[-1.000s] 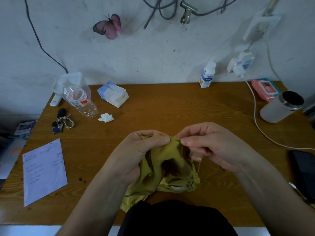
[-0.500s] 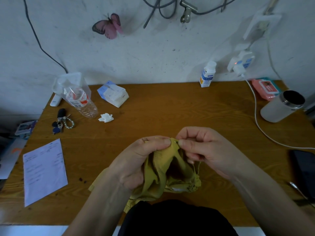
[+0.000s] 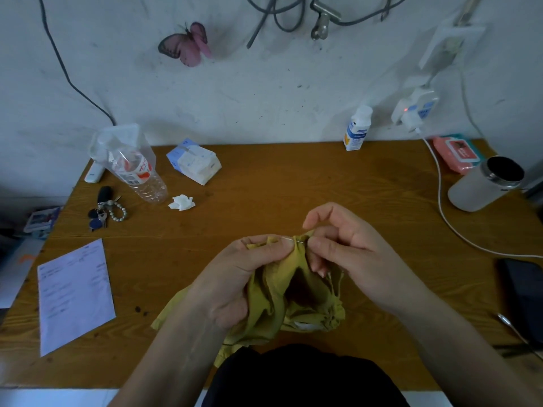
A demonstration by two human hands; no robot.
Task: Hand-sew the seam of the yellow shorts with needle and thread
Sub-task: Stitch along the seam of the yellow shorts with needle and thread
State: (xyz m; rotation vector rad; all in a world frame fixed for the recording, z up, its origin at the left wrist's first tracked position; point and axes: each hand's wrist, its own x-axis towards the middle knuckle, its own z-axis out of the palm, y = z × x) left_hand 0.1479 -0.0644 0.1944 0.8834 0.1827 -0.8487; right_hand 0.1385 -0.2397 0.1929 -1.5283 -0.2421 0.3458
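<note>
Yellow shorts (image 3: 293,298) bunched above near edge of table (image 3: 264,186), lower folds resting on wood. Left hand (image 3: 235,280) grips gathered fabric, thumb pressing top fold. Right hand (image 3: 352,259) pinches needle (image 3: 293,238) at same fold, index finger lifted; needle lies across fold between both hands. Paper sheet (image 3: 73,298) at left, dark phone (image 3: 523,292) at right. Farther back: keys (image 3: 102,212), crumpled tissue (image 3: 182,202), plastic bottle (image 3: 138,174), cup (image 3: 484,186). By wall: small white bottle (image 3: 357,129); pink butterfly (image 3: 188,44) above.
</note>
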